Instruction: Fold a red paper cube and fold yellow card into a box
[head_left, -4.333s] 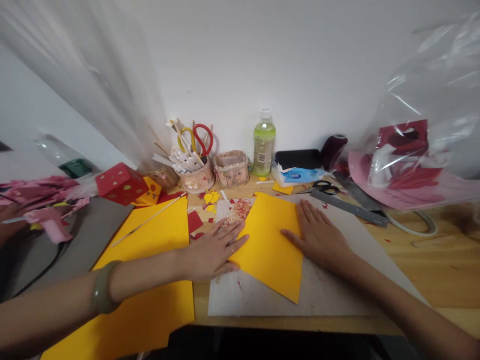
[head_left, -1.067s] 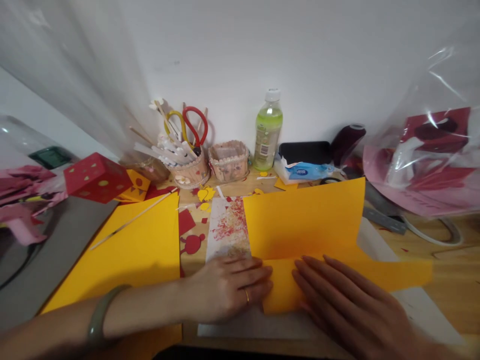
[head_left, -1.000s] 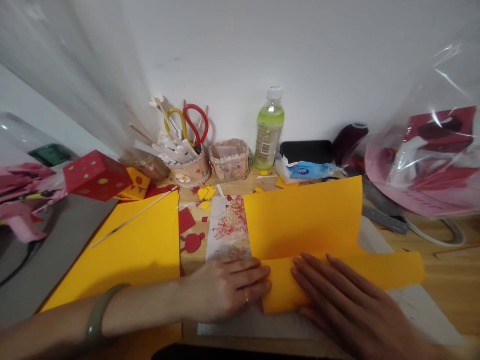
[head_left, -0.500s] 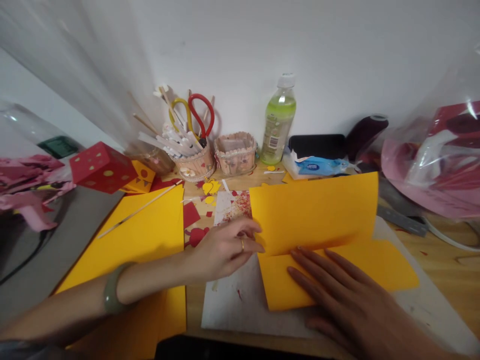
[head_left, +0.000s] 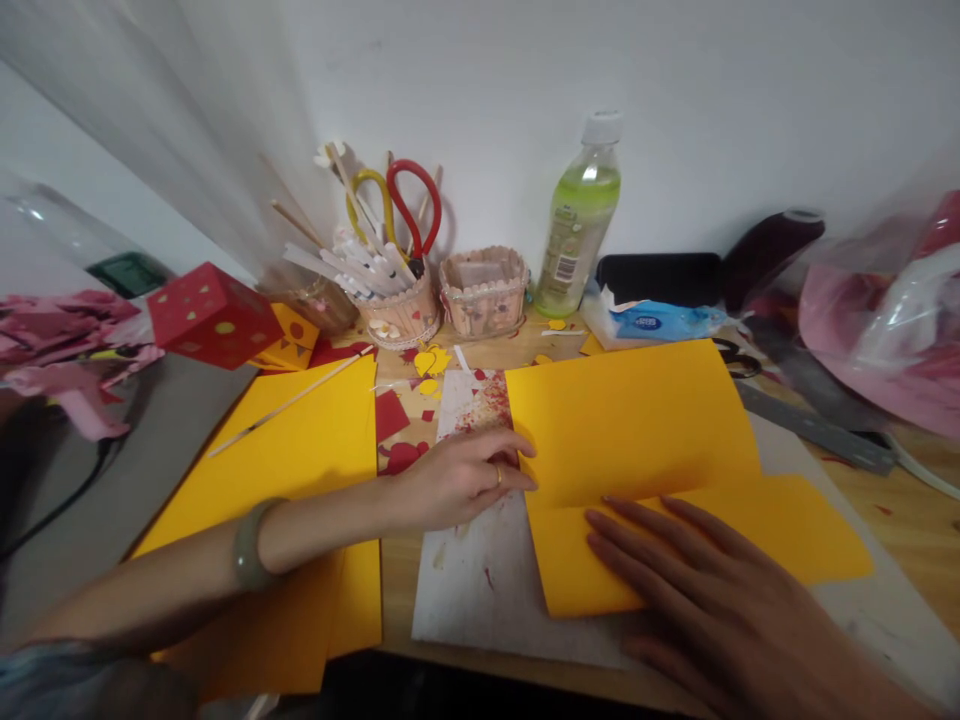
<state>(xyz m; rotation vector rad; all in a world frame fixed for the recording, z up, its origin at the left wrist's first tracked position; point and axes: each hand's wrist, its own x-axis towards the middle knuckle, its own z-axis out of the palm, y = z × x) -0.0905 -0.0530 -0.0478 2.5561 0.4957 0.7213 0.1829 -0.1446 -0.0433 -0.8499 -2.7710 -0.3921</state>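
Observation:
A sheet of yellow paper (head_left: 626,420) lies on a white board, bent along a crease, its back part raised and its front part flat. My right hand (head_left: 720,590) rests palm down on the front part, fingers stretched out near the crease. At the sheet's left edge is my left hand (head_left: 469,475), with a ring on a finger and a green bangle on the wrist. Its fingertips touch or nearly touch the edge, with a gap between them; the thumb is hard to make out. More yellow paper (head_left: 300,430) lies under my left forearm, a thin stick (head_left: 289,402) on it.
Behind stand a basket of white pens (head_left: 397,310) with red-handled scissors (head_left: 412,205), a small basket (head_left: 484,295) and a green drink bottle (head_left: 577,220). A wipes pack (head_left: 660,320) and a grey ruler (head_left: 817,430) are at right. A red paper box (head_left: 214,315) sits left.
The raised back part of the yellow sheet leans further back, and its right top corner has shifted left. Both hands stay at about the same places on the paper. The camera view has shifted slightly.

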